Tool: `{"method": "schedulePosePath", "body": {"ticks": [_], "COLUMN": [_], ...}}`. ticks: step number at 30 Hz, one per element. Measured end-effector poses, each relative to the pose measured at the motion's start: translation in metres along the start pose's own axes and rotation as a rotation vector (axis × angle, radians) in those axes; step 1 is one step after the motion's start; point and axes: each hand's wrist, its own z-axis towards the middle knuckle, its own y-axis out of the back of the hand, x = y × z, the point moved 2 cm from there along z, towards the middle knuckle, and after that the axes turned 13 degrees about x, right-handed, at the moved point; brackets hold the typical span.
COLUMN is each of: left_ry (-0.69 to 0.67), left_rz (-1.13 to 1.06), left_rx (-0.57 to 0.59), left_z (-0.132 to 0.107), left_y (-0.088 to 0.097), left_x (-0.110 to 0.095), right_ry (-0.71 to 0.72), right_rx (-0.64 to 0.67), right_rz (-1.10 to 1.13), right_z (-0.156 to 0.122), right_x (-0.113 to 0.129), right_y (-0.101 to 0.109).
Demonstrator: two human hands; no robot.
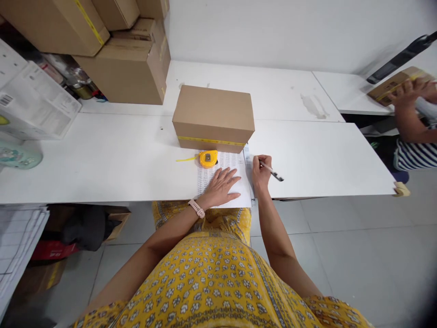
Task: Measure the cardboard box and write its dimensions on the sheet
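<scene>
Evidently, the left hand (221, 187) lies flat, fingers spread, grasping nothing, presumably steadying the printed sheets (243, 193) on the desk (136, 159); the right hand's (261, 174) grip pinches a pen (274, 173) beside them. Yellow tape measure (208, 158) sits nearby, before the carton (213, 109).

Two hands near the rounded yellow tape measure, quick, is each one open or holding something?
Left hand: open, fingers spread, resting on white printed paper.
Right hand: closed, holding a slim black-and-white pen.
</scene>
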Motion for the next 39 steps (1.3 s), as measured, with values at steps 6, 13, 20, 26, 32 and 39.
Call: {"method": "schedulePosePath", "body": {"ticks": [6,13,20,26,32,39], "left_ry": [0.033,0.392,0.465,0.285,0.051,0.060], "left_rz": [-0.047,-0.047,-0.176,-0.809,-1.144,-1.056], "left_rx": [-0.156,-0.561,-0.394,-0.388,-0.270,-0.236], "left_z": [-0.003,-0.018,-0.003,-0.016,-0.027,-0.033], "left_y": [0.003,0.041,0.048,0.062,0.088,0.108], "left_x": [0.004,0.040,0.080,0.067,0.037,0.050], "right_ry": [0.082,0.086,0.071,0.096,-0.188,-0.151], "right_rx": [0.140,0.127,0.033,-0.093,0.589,0.628], "right_rz": [-0.560,-0.697,-0.567,-0.198,0.597,0.570], "right_z": [0.008,0.009,0.012,-0.015,-0.029,-0.014], "right_x": [-0.037,-0.045,-0.048,0.012,0.084,0.108], "right_y": [0.038,0.035,0.038,0.036,-0.002,-0.006]}}
